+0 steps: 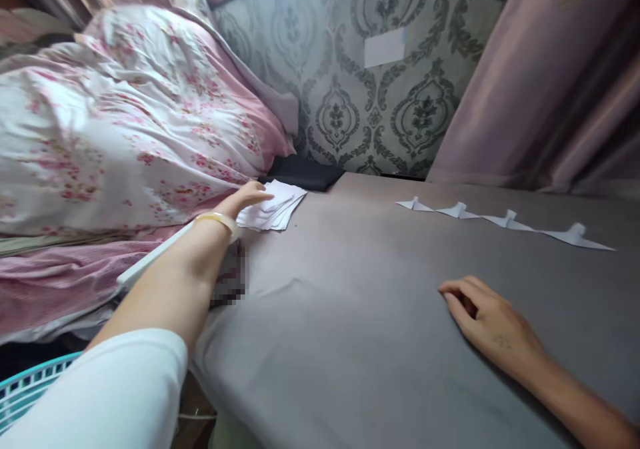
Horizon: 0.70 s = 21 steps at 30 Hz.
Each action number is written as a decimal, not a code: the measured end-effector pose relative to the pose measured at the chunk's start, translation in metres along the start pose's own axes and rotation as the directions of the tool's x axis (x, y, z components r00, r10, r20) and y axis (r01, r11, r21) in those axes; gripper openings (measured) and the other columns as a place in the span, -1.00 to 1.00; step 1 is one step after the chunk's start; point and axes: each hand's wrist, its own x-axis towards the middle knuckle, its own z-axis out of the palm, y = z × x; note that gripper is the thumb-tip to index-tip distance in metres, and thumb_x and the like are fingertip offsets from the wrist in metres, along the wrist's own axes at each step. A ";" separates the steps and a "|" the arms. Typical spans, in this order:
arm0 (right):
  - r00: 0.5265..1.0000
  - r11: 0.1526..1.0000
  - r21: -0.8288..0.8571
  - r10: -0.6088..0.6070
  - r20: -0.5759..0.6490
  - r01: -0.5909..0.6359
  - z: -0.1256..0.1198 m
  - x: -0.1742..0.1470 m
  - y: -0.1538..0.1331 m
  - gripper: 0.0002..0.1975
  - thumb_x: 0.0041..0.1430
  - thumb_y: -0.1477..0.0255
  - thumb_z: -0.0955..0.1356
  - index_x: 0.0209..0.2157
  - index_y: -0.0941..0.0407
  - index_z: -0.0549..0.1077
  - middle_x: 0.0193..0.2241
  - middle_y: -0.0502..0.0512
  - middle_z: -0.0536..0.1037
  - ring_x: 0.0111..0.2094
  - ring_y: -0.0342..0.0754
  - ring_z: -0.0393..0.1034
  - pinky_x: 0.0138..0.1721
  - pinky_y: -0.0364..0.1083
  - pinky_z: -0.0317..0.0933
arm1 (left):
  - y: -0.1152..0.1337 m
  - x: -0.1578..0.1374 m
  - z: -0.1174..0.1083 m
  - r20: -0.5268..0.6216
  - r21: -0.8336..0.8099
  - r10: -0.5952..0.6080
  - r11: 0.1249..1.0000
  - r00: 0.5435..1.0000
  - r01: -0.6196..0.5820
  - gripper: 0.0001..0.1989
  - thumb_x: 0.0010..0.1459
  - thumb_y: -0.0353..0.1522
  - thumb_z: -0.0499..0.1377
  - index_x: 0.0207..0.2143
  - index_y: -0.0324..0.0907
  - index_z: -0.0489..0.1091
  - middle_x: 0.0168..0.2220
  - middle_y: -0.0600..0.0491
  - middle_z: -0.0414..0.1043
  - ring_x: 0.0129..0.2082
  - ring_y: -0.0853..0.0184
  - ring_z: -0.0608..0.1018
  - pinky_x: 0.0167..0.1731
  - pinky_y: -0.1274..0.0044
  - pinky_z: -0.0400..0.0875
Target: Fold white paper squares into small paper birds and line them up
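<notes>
My left hand [251,196] reaches to a small stack of white paper sheets [275,212] at the far left of the grey-covered table [350,316]. Its visible fingers are stretched out over the near left edge of the sheets, and part of the hand is turned away from view. My right hand [493,319] rests on the cover at the right, thumb and forefinger tips drawn together, with nothing visible in them. Beyond it, several folded white paper pieces [510,220] lie in a slanting row, each with a small raised tab.
A dark flat folded item [305,172] lies behind the stack, against the patterned wall [340,116]. Floral bedding [150,129] is heaped at the left. A turquoise basket [35,389] stands at lower left. Pink curtains [530,102] hang at the right.
</notes>
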 end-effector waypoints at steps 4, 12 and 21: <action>1.000 1.000 0.001 -0.017 -0.001 0.017 0.004 0.003 0.007 -0.76 0.18 0.20 0.24 -0.28 -0.01 0.48 -0.29 0.01 0.52 -0.43 -0.10 0.40 -0.39 -0.10 0.27 | 0.009 0.014 0.013 0.033 0.091 -0.097 0.991 0.995 0.094 -0.43 -0.17 -0.19 0.35 -0.11 -0.29 0.42 -0.08 -0.17 0.50 0.01 0.02 0.48 -0.13 0.47 0.34; 0.999 0.999 0.019 -0.035 -0.002 0.035 0.005 0.003 0.008 -0.72 0.18 0.16 0.23 -0.29 -0.01 0.48 -0.26 0.04 0.54 -0.35 -0.05 0.46 -0.34 -0.09 0.32 | 0.014 0.019 0.018 0.113 0.179 -0.152 0.975 0.982 0.131 -0.38 -0.23 -0.10 0.37 -0.14 -0.28 0.42 -0.10 -0.19 0.50 -0.12 0.01 0.53 -0.28 0.45 0.37; 0.994 0.995 0.030 -0.091 -0.056 0.093 0.005 0.005 0.008 -0.73 0.15 0.17 0.24 -0.33 -0.01 0.50 -0.29 0.11 0.56 -0.38 0.00 0.48 -0.41 -0.07 0.35 | 0.006 0.028 0.012 0.115 0.124 -0.133 0.985 0.984 0.119 -0.25 -0.32 -0.09 0.40 -0.07 -0.27 0.37 0.06 -0.28 0.39 -0.02 -0.04 0.46 -0.18 0.40 0.35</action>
